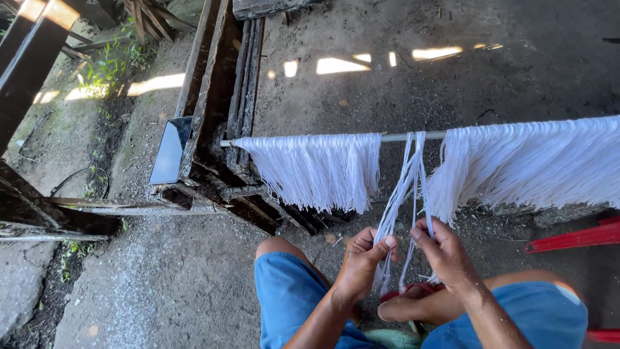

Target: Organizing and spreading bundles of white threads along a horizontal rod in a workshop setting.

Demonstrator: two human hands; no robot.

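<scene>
both hands grasp one thin hank of white threads (pixel 405 194) hanging from the rod (pixel 400 137): left hand (pixel 363 262) pinches low, right hand (pixel 444 253) beside it. best keep even tension, clear of neighbouring bundles (pixel 316 169).

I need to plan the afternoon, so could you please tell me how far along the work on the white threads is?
Two bunches of white threads already hang over the rod: one on the left, a wider one on the right. Between them, the left hand and right hand hold a thin bundle. How much remains cannot be told.
</scene>
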